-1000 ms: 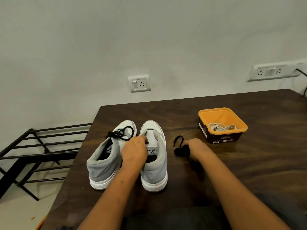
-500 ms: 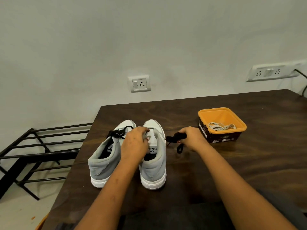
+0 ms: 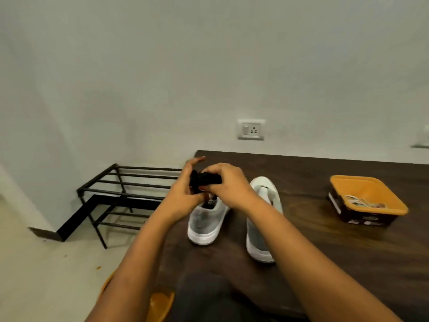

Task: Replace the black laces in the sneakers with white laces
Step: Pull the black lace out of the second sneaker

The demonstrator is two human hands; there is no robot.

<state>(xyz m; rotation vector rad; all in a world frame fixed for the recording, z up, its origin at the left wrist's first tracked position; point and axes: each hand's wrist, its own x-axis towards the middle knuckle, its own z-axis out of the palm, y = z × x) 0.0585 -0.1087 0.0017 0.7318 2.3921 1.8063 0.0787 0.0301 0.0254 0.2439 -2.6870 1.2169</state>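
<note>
Left hand (image 3: 184, 194) and right hand (image 3: 226, 184) both clutch the bunched black lace (image 3: 205, 178) (bit blurry); gray sneakers (image 3: 206, 223) sit just below that grip.

Bunched black lace (image 3: 205, 179) is above the left grey sneaker (image 3: 205, 220), right sneaker (image 3: 263, 231) beside, white laces (image 3: 362, 202) apart.

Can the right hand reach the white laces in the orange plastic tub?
Probably, once freed: right hand and left hand both hold a bundled black lace. Only a grey sneaker lies low between it and the open orange plastic tub of white laces.
</note>
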